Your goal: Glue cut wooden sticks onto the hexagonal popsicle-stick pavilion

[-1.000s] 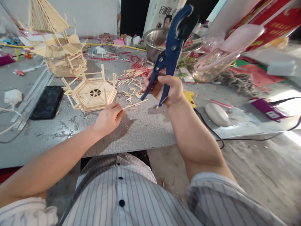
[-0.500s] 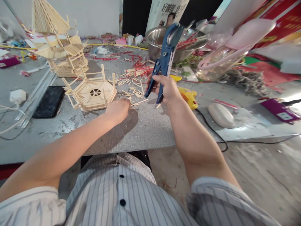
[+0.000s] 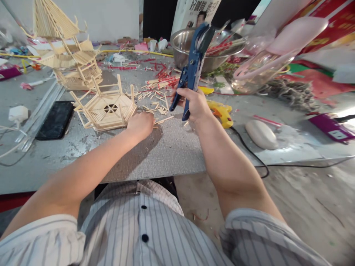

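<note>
A blue pipe cutter [image 3: 194,61] stands upright in my right hand [image 3: 194,103], its jaw at the top and its two handles spread apart. My left hand [image 3: 141,123] rests low over the table with its fingers curled down. Whatever is under those fingertips is hidden. Right beside them lie short cut wooden sticks [image 3: 163,120]. Just left of that hand sits a hexagonal wooden stick frame [image 3: 108,111] with upright posts around its rim. A tiered stick pavilion [image 3: 74,61] rises behind it.
A yellow glue gun [image 3: 223,112] lies right of my right wrist, its black cord running over the table edge. Behind is a steel bowl [image 3: 180,46] with red-wrapped sticks. At left lie a black phone [image 3: 54,120] and clear glue sticks [image 3: 37,114]. A white computer mouse [image 3: 261,134] lies at right.
My left hand has shifted slightly to the right. The view has moved a little. My right hand still holds the pipe cutter with its handles spread.
</note>
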Tool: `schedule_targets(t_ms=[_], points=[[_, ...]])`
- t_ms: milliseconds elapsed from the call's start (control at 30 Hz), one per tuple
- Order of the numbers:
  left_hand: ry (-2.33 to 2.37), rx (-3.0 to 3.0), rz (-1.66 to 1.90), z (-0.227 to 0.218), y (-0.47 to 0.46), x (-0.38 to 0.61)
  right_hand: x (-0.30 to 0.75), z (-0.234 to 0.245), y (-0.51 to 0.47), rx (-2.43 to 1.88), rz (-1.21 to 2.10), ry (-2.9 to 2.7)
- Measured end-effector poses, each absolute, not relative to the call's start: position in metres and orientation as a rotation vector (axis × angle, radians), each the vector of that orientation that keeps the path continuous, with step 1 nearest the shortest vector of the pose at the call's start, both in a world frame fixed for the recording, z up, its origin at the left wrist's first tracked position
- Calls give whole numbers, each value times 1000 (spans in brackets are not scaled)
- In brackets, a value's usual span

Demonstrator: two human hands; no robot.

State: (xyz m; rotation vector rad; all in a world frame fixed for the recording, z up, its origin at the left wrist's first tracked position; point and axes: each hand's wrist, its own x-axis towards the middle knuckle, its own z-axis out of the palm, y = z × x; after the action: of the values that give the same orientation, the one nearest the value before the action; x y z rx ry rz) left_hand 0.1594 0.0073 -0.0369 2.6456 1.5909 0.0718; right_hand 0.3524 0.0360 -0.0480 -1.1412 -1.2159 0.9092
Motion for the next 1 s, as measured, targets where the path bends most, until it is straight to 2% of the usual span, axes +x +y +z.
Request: schedule_targets(t_ms=[167,400,600,733,1000], points=[[1606,2442,246,-43,17,155,353,-59,45,-1125,843,-1206],[1376,2090,627,-51,31,143,355,-57,44,-1192,781,-1305],[1219,1802,837,-50,21,140,360,-56,38,-1338,382,-1611],[1127,1624,959,-34,12,141,357,-54,32,-1362,302,-1813],[982,1353,893,-1,-2,137,353,-54,29,-1309,342,-1888]])
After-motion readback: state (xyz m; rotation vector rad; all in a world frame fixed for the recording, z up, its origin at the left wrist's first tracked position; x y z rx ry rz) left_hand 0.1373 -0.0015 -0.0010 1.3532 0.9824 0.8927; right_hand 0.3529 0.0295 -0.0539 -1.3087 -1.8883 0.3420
